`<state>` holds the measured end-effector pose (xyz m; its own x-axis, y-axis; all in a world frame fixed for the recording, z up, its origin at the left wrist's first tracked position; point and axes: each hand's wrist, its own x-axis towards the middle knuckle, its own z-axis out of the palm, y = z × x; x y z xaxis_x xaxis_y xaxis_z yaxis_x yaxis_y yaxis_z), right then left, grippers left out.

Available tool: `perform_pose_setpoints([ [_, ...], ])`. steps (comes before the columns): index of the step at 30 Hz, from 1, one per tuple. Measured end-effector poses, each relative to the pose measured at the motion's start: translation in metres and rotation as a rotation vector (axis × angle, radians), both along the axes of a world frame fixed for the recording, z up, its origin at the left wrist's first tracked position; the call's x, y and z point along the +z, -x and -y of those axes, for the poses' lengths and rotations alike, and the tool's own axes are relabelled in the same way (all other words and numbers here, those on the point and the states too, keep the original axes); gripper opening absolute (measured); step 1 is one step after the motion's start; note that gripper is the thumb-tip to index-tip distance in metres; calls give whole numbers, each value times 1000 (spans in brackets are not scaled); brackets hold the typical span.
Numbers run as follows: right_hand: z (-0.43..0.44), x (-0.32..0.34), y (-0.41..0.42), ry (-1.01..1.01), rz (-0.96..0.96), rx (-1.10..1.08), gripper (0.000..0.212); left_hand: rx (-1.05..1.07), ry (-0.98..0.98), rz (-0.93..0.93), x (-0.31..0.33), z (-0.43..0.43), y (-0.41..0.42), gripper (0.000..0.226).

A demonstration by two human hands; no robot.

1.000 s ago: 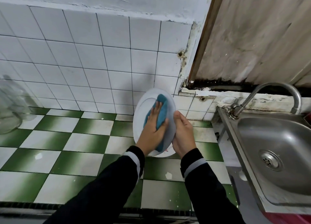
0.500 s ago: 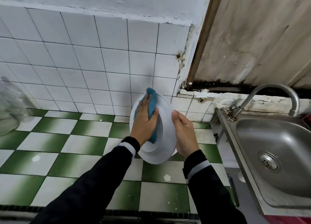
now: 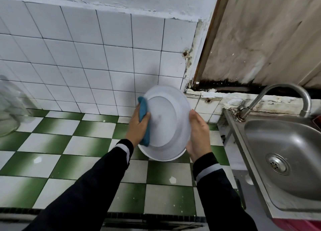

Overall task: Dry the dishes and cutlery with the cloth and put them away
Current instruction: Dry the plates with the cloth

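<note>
Plate (image 3: 165,123): underside toward me, held over the bench (image 3: 52,144).
My left hand (image 3: 138,126): clamps the blue cloth (image 3: 143,109) on its left rim.
My right hand (image 3: 198,135): grips its right rim.

I turned the plate (image 3: 166,123) so its underside faces me; my left hand (image 3: 139,129) took the cloth (image 3: 142,107) to its left rim.
</note>
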<state>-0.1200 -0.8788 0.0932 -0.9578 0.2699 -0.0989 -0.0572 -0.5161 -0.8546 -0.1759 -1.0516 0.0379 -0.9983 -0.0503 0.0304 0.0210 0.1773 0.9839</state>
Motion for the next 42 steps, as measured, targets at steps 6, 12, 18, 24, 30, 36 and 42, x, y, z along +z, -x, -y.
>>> perform_pose_setpoints([
  [6, -8, 5, 5, 204, 85, -145, 24, -93, 58, -33, -39, -23, -45, 65],
  [12, 5, 2, 17, 260, 115, -133, 36, -307, 559, -497, -28, -52, -70, 65],
  [18, 2, -4, 18, 216, 102, -8, 10, -342, 818, -710, -16, -42, -47, 67],
  [24, 3, -3, 16, 258, 87, -14, 13, -328, 812, -630, -22, -33, -45, 81],
  [30, -8, -2, 17, 223, 94, -13, 13, -331, 754, -380, -33, -11, -42, 109],
  [36, -1, -4, 17, 304, 148, -31, 11, -179, 619, -471, -38, -22, -53, 85],
  [42, -6, -1, 21, 198, 153, 35, 4, -39, 558, -774, -22, -12, -52, 51],
])
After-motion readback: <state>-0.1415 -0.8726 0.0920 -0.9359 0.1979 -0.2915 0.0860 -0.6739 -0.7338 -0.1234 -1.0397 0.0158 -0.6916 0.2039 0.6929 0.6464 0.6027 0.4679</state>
